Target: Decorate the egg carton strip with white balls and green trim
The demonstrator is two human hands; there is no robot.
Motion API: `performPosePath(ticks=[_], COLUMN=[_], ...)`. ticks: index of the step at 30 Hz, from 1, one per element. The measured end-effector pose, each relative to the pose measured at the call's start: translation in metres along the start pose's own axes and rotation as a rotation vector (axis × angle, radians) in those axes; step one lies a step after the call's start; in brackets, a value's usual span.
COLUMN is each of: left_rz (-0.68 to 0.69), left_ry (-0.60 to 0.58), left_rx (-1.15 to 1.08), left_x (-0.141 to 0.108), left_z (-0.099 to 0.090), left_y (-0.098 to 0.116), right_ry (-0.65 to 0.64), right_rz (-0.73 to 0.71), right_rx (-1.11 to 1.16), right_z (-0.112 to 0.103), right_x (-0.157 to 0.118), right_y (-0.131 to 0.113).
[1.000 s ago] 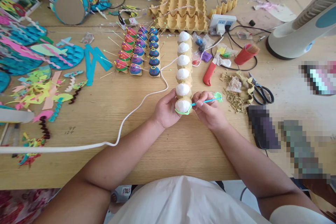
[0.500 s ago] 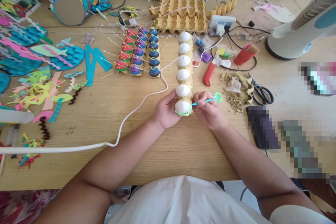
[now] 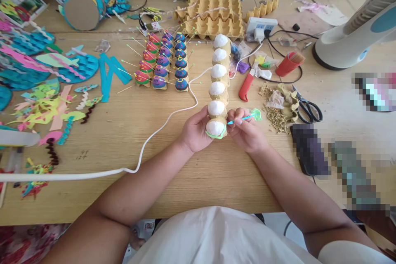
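My left hand (image 3: 197, 130) grips the near end of an egg carton strip (image 3: 220, 98), fingers along its left side. White domes top the strip's row of cups, and a light green band (image 3: 217, 136) of what looks like clay curves round the base of the nearest white dome (image 3: 215, 127). My right hand (image 3: 246, 130) pinches a thin blue modelling tool (image 3: 239, 120), its tip close to the right side of that dome; I cannot tell whether it touches. Just beyond the right fingers lies a light green lump (image 3: 255, 114).
Three painted carton strips (image 3: 162, 61) with pins stand beyond my left hand. A white cable (image 3: 167, 121) crosses the table. At right are a red-handled cutter (image 3: 246, 86), scissors (image 3: 307, 109), a red cup (image 3: 290, 64) and a phone (image 3: 310, 149). Paper scraps (image 3: 58, 107) lie left.
The far end of the carton strip has swung slightly to the right, and its near end has dipped a little. Both hands keep their hold, the tool nearly in the same place.
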State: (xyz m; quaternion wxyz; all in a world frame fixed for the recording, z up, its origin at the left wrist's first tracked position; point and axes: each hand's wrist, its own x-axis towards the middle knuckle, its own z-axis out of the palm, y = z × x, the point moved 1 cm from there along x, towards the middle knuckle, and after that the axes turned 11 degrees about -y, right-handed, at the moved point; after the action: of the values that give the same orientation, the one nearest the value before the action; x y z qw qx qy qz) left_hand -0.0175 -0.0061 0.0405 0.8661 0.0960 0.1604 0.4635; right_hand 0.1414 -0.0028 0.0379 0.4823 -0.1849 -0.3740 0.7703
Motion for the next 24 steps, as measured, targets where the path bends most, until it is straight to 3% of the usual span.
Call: performPosePath(ticks=[24], left_rz=[-0.011], left_ry=[0.0], left_rx=[0.012], left_x=[-0.0002], left_z=[0.0011], left_y=[0.0014], right_ry=[0.003], right_rz=[-0.004], right_rx=[-0.03], right_z=[-0.0017], right_x=[0.0001], right_y=[0.0007])
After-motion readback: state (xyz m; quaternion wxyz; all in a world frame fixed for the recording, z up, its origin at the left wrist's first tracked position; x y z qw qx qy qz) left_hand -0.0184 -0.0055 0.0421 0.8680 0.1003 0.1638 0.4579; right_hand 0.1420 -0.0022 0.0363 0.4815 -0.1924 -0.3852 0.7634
